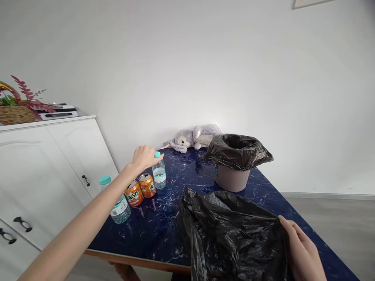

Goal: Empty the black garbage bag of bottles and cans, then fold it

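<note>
My left hand (146, 156) reaches across the table, its thumb at the teal cap of a water bottle (159, 174). The fingers curl around the bottle's top, their tips partly hidden. Two orange soda cans (147, 186) stand upright to the left of that bottle. A second water bottle (120, 210) with a teal cap stands nearer, partly covered by my left forearm. In my right hand (303, 248), the edge of a black plastic bag (234, 234) is pinched between thumb and fingers. The bag hangs crumpled over the table's near side.
Beyond the bag stands a pinkish bin (231, 178) lined with a black bag (243, 152). A plush rabbit (190, 137) lies against the wall on the blue marbled table (164, 230). To the left is a white cabinet (67, 156) with a wicker basket (17, 114) on top.
</note>
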`<state>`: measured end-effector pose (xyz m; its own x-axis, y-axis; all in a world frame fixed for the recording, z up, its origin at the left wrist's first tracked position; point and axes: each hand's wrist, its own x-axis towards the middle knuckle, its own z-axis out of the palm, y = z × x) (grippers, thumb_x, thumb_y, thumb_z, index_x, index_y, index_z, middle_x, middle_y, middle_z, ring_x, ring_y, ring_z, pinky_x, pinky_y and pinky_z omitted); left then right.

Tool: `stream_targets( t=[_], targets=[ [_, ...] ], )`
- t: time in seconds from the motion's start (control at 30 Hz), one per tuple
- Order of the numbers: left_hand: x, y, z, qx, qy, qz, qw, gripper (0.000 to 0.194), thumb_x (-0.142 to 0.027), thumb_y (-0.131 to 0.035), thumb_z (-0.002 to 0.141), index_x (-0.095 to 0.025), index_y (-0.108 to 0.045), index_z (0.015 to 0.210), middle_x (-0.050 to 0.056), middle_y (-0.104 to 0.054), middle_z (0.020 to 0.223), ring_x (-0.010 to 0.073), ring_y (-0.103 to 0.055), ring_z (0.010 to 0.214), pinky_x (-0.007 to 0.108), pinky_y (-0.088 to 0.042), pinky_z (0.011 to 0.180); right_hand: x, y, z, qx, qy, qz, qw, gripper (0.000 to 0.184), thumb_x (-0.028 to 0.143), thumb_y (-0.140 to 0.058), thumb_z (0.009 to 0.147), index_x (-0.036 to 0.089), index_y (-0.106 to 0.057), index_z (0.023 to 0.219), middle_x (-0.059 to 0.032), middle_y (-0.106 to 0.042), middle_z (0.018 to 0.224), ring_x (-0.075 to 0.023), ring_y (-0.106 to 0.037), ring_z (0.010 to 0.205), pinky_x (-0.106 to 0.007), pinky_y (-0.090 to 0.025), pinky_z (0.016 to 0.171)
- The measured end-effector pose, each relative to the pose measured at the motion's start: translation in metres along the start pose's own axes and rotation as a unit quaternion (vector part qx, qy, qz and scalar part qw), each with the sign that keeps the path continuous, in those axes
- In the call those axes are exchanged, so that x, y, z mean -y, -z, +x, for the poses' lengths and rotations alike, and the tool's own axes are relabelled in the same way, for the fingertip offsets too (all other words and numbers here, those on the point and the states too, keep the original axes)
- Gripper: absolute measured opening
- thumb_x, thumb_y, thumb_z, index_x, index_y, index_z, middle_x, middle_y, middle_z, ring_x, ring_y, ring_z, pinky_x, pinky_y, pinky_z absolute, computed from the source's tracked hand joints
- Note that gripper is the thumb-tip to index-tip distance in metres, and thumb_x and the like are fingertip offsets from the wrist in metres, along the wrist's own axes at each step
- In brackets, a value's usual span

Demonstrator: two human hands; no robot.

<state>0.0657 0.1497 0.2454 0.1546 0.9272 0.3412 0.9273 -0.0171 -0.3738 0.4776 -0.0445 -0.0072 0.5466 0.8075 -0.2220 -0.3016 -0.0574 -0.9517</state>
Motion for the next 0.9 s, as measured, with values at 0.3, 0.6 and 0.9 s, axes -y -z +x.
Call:
stream_targets(
  t=[0.3, 0.6, 0.9],
  targets=[
    [0.014, -0.02, 0.017, 0.048, 0.032, -0.002, 0.998, 0.086, -0.081, -0.034, 0.095, -0.009, -0.081, 0.094, 0.03, -0.079, 0.104, 0.0418, -0.074, 0.103, 0.041, -0.047, 0.086, -0.004, 0.002, 0.004, -0.003, -0.001, -0.018, 1.0, 0.056, 0.075, -0.081, 0.071, 0.024, -0.068, 0.089, 0.0012, -0.062, 0.078, -0.0215, -0.053, 0.079, -0.026, -0.045, 0.063],
    [0.014, -0.02, 0.009, -0.01, 0.056, -0.044, 0.997, 0.082, -0.074, -0.039, 0.098, -0.001, -0.068, 0.12, 0.036, -0.071, 0.12, 0.0475, -0.063, 0.121, 0.052, -0.043, 0.1, -0.003, 0.001, 0.005, -0.002, -0.002, -0.021, 1.0, 0.058, 0.076, -0.082, 0.069, 0.024, -0.068, 0.091, 0.002, -0.06, 0.079, -0.0202, -0.051, 0.081, -0.024, -0.044, 0.063],
    [-0.085, -0.01, -0.076, 0.057, -0.137, -0.225, 0.963, 0.067, -0.065, -0.043, 0.103, -0.014, -0.053, 0.146, 0.018, -0.068, 0.138, 0.03, -0.069, 0.119, 0.036, -0.054, 0.094, 0.001, -0.001, 0.0, 0.012, 0.0, -0.029, 1.0, 0.056, 0.075, -0.079, 0.073, 0.023, -0.065, 0.089, 0.004, -0.058, 0.073, -0.0184, -0.052, 0.077, -0.022, -0.046, 0.062]
  ],
)
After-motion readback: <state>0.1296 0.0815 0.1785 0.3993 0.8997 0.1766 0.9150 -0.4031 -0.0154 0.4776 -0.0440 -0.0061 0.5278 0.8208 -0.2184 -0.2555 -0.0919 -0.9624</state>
